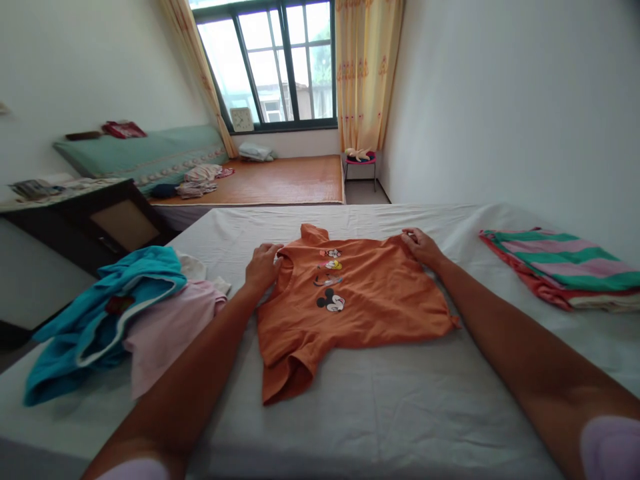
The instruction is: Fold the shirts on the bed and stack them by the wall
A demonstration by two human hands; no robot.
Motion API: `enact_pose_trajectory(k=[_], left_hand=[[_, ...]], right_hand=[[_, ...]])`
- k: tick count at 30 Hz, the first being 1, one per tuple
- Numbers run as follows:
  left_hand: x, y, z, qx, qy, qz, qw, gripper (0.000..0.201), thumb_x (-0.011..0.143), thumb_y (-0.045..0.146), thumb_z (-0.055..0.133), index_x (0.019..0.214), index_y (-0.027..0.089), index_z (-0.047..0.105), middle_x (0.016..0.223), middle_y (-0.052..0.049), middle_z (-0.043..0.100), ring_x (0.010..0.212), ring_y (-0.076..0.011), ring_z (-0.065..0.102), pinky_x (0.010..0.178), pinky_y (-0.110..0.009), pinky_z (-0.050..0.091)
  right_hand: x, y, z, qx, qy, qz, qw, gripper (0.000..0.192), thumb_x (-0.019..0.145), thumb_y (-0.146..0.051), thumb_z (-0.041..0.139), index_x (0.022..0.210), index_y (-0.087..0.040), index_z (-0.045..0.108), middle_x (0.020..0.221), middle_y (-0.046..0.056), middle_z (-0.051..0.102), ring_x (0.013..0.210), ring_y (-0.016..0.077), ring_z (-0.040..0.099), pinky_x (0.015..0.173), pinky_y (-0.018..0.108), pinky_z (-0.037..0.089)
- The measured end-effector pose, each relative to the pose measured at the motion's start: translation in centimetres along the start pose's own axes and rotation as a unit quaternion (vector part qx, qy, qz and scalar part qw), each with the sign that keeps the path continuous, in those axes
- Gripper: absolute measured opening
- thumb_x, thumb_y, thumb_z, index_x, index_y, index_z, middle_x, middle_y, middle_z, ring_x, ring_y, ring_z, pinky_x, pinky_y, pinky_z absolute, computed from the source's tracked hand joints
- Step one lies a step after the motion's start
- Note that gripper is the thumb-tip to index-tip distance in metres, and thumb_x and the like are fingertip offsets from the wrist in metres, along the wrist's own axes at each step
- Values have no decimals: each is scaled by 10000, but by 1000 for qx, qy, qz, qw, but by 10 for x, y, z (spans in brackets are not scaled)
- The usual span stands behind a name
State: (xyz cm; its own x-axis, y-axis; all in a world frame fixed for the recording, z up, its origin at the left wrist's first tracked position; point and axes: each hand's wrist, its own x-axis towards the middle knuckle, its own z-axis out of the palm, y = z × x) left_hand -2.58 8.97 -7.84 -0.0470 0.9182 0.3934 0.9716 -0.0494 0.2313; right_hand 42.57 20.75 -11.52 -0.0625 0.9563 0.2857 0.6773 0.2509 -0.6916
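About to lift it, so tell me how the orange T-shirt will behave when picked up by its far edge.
The orange T-shirt will probably go floppy and hang: it lies flat with a rumpled sleeve. It looks thin, so likely light. With the left hand and right hand at opposite corners, the middle would probably sag.

Teal garment (pixel 105 313) over pink one (pixel 170 333), 9 o'clock. Folded striped pile (pixel 565 267), 3 o'clock. Clock (pixel 242 119) on windowsill, 12 o'clock.

Home bedroom, beds (pixel 300 179), curtained window (pixel 280 63), clothes piles (pixel 115 313)
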Motion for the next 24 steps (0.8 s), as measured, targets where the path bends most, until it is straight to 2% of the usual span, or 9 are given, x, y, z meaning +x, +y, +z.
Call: enact_pose_trajectory(k=[3,6,8,10,13,17,21,24], left_hand=[[14,-5,9,-54,-45,5,998,482,830,146,475,1301,146,577,1308,-129,603,1235,-249,525,1083,-372,371],[24,-8,16,-179,-99,-7,979,471,782,133,476,1227,156,629,1174,-84,685,1098,-220,615,996,-332,456],[26,-9,19,-258,-78,-24,963,455,794,156,442,1205,167,636,1100,-58,708,1006,-198,644,913,-316,504],[26,-11,22,-282,-28,-48,958,437,810,171,410,1180,162,643,1064,-59,708,961,-193,646,874,-325,521],[27,-21,23,-247,35,-43,967,389,810,159,404,1088,153,675,1063,-71,697,1008,-202,621,931,-352,495],[31,-34,21,-173,76,-41,981,372,806,138,417,1053,151,695,1031,-84,682,1033,-222,603,965,-360,467],[30,-32,20,-73,32,-45,996,379,826,148,425,1081,177,703,1024,-91,649,983,-227,617,905,-332,477],[26,-30,18,-8,-14,-30,999,356,864,227,434,1092,222,707,1059,-82,632,959,-236,626,831,-327,489]], right_hand=[[0,1,-2,29,-4,9,1000,436,878,-407,508,1248,-182,558,886,67,718,749,197,657,690,311,528],[-1,2,-2,57,-6,4,998,459,847,-355,535,1269,-174,543,913,74,722,731,190,657,677,306,535],[-1,3,-2,67,12,2,998,447,842,-328,528,1261,-173,547,971,93,720,782,199,668,709,320,544],[0,4,0,60,35,-2,998,425,836,-307,527,1240,-179,558,1033,108,711,851,212,675,761,343,549],[2,6,4,25,64,-15,998,385,821,-278,538,1191,-183,588,1065,115,704,923,231,675,827,375,539],[5,4,9,-5,88,-26,996,346,816,-250,538,1149,-186,607,1037,107,714,900,234,680,830,375,534],[6,0,12,-49,96,-9,994,296,817,-258,558,1098,-194,622,970,88,725,852,230,682,802,357,531],[6,-2,10,-46,63,10,997,258,833,-316,578,1059,-200,623,974,75,728,867,212,678,790,327,526]])
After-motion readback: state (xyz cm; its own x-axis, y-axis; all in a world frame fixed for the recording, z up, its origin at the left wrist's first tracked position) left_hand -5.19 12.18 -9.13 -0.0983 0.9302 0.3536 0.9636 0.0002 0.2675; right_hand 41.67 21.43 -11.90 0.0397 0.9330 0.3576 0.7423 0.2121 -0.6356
